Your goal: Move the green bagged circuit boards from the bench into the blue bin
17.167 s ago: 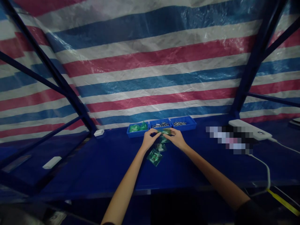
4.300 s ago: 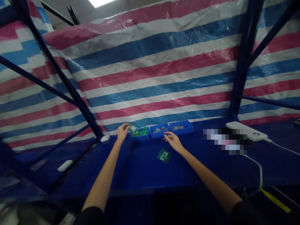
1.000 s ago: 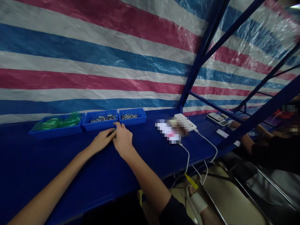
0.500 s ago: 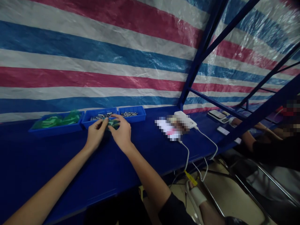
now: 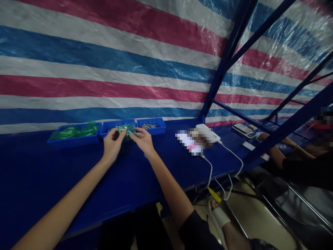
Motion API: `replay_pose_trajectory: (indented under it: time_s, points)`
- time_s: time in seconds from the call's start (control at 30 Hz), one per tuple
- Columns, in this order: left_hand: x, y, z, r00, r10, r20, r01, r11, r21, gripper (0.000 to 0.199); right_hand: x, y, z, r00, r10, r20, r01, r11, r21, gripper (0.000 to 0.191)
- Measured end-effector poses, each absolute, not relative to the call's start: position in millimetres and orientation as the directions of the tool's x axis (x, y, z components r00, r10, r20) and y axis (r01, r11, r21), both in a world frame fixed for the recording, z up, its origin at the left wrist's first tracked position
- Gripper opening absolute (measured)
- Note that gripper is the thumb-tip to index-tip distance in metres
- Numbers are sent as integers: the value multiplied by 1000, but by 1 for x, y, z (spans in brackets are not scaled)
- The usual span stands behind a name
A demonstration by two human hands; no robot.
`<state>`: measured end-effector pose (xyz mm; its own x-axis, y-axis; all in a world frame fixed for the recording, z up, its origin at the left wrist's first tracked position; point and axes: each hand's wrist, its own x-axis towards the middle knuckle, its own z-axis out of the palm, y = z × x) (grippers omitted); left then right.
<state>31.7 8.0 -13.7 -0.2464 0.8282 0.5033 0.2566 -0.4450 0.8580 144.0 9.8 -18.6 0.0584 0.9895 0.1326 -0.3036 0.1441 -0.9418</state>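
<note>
Between my two hands is a small clear green plastic bag (image 5: pixel 126 128), stretched out above the bins. My left hand (image 5: pixel 113 144) pinches its left side, and my right hand (image 5: pixel 143 140) pinches its right side. What lies inside the bag is too blurred to make out. Just behind my hands stands the middle blue bin (image 5: pixel 104 129), partly covered by them. To its left, a blue bin (image 5: pixel 75 141) holds more green plastic bags (image 5: pixel 78 130). The right blue bin (image 5: pixel 158 129) contains small silvery metal parts (image 5: pixel 147 126).
On the blue table (image 5: pixel 91 187), a white power bank (image 5: pixel 208 132) lies beside a blurred-out object, with white cables (image 5: pixel 235 156) hanging over the edge. Blue metal frame posts (image 5: pixel 221 76) rise at the right. Beyond them are a small scale (image 5: pixel 244 130) and another person's arm (image 5: pixel 275 156).
The green bag, largely hidden by my fingers before, is now spread out between my hands. My view has shifted slightly, so the bins appear further right.
</note>
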Motion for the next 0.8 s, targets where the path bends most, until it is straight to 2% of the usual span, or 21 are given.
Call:
replay_pose_trajectory:
  time_s: [0.07,0.2,0.33,0.4,0.53,0.7,0.8]
  points:
    - [29,9,-15,-246,797,552,303,-478,824,21,144,10,-20,36,982,185,-252,188,-949,29]
    - [30,5,-12,-177,726,665,438,-547,714,19,147,7,-19,106,955,277,-62,284,-957,21]
    - [28,-1,-7,-25,642,767,592,-608,528,17,154,-1,-15,209,861,464,246,413,-877,9]
    - [23,-1,-8,82,611,788,657,-627,418,15,156,-4,-14,226,818,529,351,439,-827,13]
    - [12,3,-12,246,575,781,708,-656,260,15,159,-6,-15,226,790,570,423,447,-788,22]
    - [9,1,-11,260,503,824,715,-674,186,17,161,-5,-19,242,728,642,462,495,-735,21]
    - [13,-2,-11,240,492,837,724,-665,183,16,161,-5,-21,245,688,683,457,539,-707,16]
